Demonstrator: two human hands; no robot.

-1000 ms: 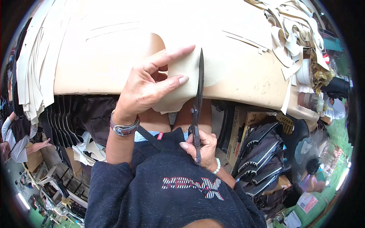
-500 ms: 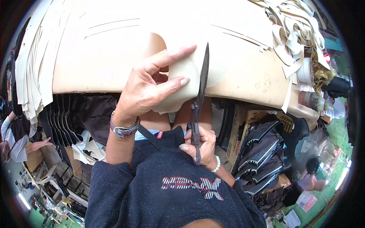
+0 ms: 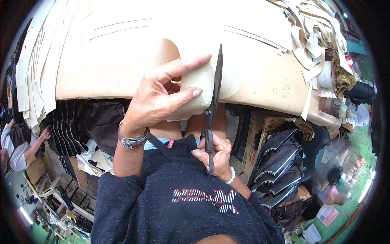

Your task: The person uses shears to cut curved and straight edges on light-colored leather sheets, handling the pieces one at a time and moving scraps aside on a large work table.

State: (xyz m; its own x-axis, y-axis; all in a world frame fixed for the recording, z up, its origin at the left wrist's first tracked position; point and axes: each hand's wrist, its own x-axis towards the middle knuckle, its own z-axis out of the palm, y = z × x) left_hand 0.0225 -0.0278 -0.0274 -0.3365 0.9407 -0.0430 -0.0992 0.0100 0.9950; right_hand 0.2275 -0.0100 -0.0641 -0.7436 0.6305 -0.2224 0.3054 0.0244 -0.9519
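A piece of cream leather-like sheet (image 3: 198, 90) hangs over the table's near edge, curling toward me. My left hand (image 3: 164, 91) holds its left side, thumb on top and index finger stretched across its upper part; the other fingers are partly hidden behind. In my right hand (image 3: 219, 156) are large dark scissors (image 3: 215, 87), gripped at the handles with the blades pointing away from me. The blades look nearly closed and run along the right edge of the sheet. Some fingers of the right hand are hidden by the handles.
Before me is a pale padded table (image 3: 89, 81). Long cream strips (image 3: 38, 69) hang at its left; curled strips (image 3: 308, 36) pile at the far right beside a tape roll (image 3: 325, 75). Dark pieces with white edging (image 3: 278, 162) stand below right. Another person (image 3: 18, 146) is at the left.
The left index finger has come slightly nearer me, and the sheet's lower edge has shifted a little. The scissors tilt slightly differently. At far left, the other person's arm has risen.
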